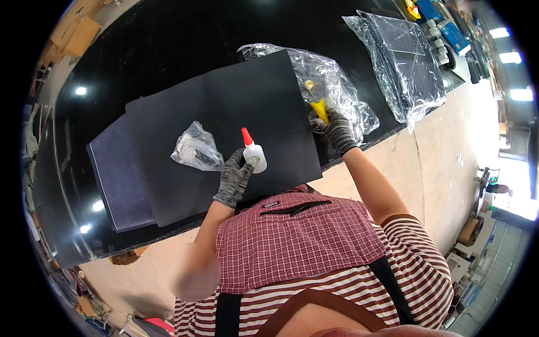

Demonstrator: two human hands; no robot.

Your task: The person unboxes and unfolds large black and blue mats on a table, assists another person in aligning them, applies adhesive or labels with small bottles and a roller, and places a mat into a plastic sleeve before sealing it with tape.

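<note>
In my gloved left hand point(234, 175) is a white squeeze bottle point(256, 159) with a red pointed cap point(246, 135), held upright with the fingers closed round it. It is above a black sheet point(224, 101). A clear plastic bag point(196, 147) with whitish contents lies on that sheet, left of the bottle. My right hand point(339, 132), also gloved, is closed on a small yellow piece with a flared end point(320, 109), at the sheet's right edge. I cannot make out what kind of thing it is. Just beyond it sits a small round cream-coloured thing point(309, 85).
Crumpled clear plastic wrap point(337, 76) lies under and beyond my right hand. A dark wrapped package point(407, 62) is farther right on the glossy black table point(163, 50). A dark blue-grey sheet point(120, 174) sticks out at left. Blue boxes point(453, 37) stand at the far right.
</note>
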